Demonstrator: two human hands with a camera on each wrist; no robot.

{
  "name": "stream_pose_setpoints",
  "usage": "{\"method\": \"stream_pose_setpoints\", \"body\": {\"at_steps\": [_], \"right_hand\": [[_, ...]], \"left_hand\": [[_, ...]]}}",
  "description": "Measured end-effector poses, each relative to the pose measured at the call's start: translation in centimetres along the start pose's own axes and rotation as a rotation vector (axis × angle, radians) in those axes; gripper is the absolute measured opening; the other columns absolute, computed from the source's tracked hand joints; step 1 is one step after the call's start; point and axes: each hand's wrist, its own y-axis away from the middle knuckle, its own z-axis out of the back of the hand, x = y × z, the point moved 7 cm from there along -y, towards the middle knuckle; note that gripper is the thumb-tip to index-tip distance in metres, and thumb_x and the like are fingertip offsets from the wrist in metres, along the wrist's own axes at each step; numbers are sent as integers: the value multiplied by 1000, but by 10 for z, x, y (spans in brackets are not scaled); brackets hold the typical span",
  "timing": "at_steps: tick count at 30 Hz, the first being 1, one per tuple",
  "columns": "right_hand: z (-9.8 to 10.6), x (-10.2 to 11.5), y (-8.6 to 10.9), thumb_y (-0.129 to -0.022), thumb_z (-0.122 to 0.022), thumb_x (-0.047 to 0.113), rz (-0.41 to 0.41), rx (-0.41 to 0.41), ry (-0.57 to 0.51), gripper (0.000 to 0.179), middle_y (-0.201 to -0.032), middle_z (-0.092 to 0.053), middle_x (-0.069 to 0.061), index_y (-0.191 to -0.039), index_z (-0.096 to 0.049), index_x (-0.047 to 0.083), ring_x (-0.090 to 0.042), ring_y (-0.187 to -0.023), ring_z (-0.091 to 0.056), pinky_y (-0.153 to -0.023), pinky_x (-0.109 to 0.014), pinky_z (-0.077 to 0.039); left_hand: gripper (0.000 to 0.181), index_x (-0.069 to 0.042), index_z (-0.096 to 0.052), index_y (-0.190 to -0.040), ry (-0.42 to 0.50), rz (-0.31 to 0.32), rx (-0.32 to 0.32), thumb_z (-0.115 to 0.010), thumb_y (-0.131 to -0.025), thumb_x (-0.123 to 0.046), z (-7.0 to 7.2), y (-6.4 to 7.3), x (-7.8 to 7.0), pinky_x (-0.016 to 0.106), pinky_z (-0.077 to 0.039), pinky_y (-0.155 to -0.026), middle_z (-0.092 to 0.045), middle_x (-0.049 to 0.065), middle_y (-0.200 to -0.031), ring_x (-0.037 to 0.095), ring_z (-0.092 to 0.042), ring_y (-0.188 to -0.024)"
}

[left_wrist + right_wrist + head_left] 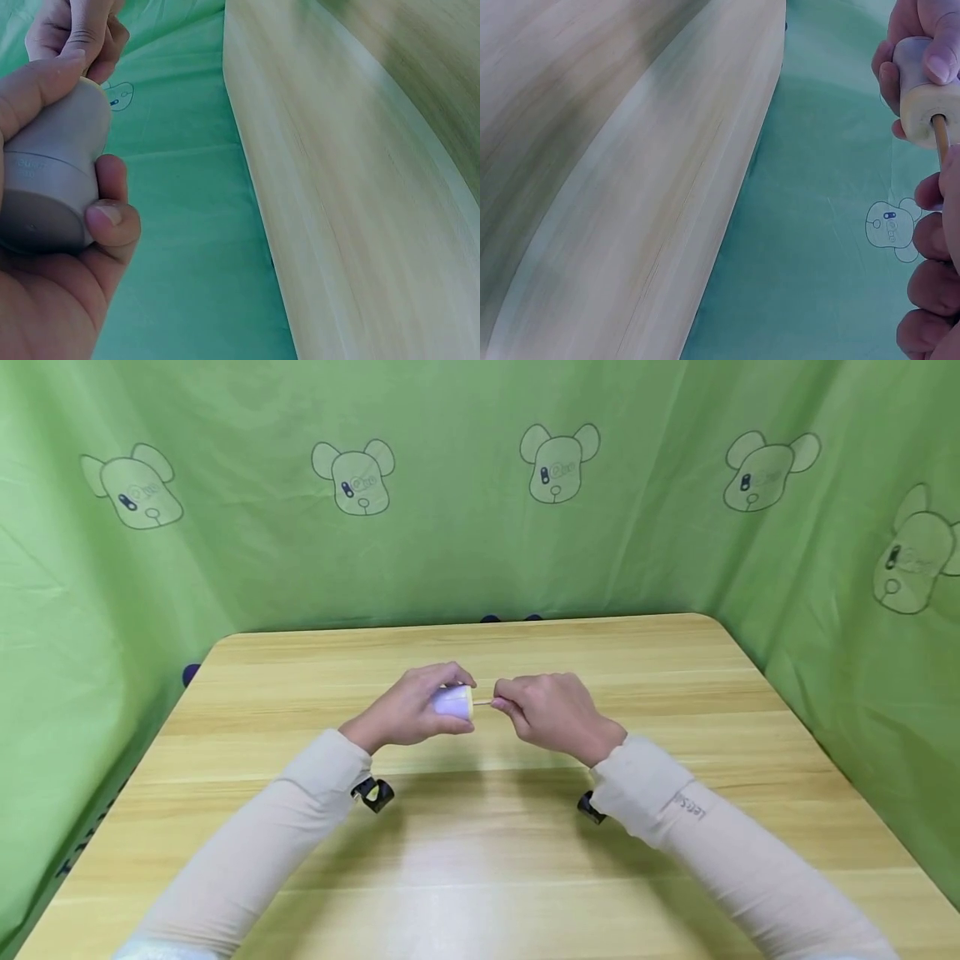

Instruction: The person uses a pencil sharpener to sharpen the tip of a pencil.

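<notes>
My left hand (416,706) grips a small rounded pencil sharpener (452,702), lavender-white with a cream end. The thumb and fingers wrap round its body, and it lies sideways above the table. From the right, my right hand (551,710) pinches a thin wooden pencil (940,139). One end of the pencil sits inside the round hole in the cream end, as the right wrist view shows. Most of its length is hidden in the right fist. In the left wrist view the sharpener's darker base (41,221) faces the palm.
Beneath both hands spreads a wood-grain table (480,860) with rounded far corners. A green curtain (465,560) printed with bear heads hangs round its far edge and sides. Black wrist straps (372,793) show below the beige sleeves (277,827).
</notes>
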Motion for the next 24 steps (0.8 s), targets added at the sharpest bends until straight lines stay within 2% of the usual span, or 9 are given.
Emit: {"method": "stream_pose_setpoints", "body": {"at_steps": [10, 11, 13, 18, 24], "right_hand": [[2, -1, 2, -94, -63, 21, 14, -16, 3, 28, -54, -36, 9, -71, -49, 15, -6, -43, -30, -36, -24, -24], [2, -4, 3, -94, -64, 20, 2, -24, 10, 27, -54, -36, 9, -72, -50, 15, -6, -43, -30, -35, -25, -26], [4, -14, 10, -94, -63, 19, -30, -32, 20, 25, -53, -35, 8, -72, -51, 15, -7, -43, -29, -35, -27, -27], [13, -31, 22, -92, -63, 17, -80, -51, 26, 25, -52, -33, 8, -71, -50, 16, -9, -43, -29, -36, -30, -27], [14, -29, 18, -94, -61, 18, -91, -43, 2, 24, -53, -36, 9, -72, -51, 15, -10, -44, -32, -37, -30, -28]], "left_hand": [[44, -10, -59, -116, -42, -31, -18, -80, -80, -23, 2, 1, -2, 29, -50, -63, -63, 6, -102, 19, -57, -80], [44, -10, -59, -115, -49, -24, -26, -81, -79, -23, 4, 2, 0, 30, -51, -64, -63, 7, -103, 19, -58, -81], [44, -11, -59, -115, -34, 31, -44, -81, -78, -24, 9, 6, 10, 32, -51, -65, -63, 8, -102, 21, -57, -82], [43, -14, -59, -112, 38, 137, -102, -82, -77, -23, 21, 15, 25, 35, -50, -63, -61, 9, -98, 24, -57, -81], [45, -13, -59, -113, 37, 137, -113, -83, -76, -22, 19, 14, 22, 34, -51, -64, -61, 10, -104, 25, -57, -83]]}}
